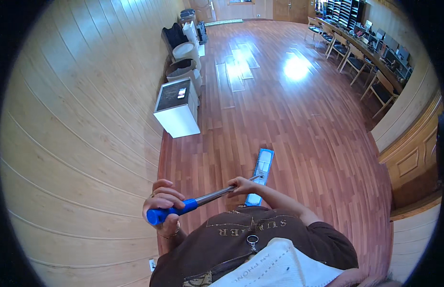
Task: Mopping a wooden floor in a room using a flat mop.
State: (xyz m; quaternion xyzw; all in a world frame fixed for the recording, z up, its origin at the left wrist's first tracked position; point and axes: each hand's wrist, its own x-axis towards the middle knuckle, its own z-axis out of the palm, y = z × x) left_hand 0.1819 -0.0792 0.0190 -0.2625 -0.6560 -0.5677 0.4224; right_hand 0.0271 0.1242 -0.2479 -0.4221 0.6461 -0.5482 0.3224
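Note:
A flat mop crosses in front of my body, its silver pole sloping away to the right. My left hand (165,203) is closed around the blue grip (176,212) at the pole's upper end. Farther down, my right hand (241,185) wraps the metal pole (215,195). The long narrow mop head (263,165), blue with a pale plate on top, lies on the wood floor just beyond my right hand. Part of the lower pole is hidden behind that hand.
Along the left wall stand a white cabinet (178,112) with a phone (182,93) on its dark top, then several bins (184,69). A long desk (370,55) with several chairs (354,62) runs along the right side. A wooden door (413,158) is nearer on the right.

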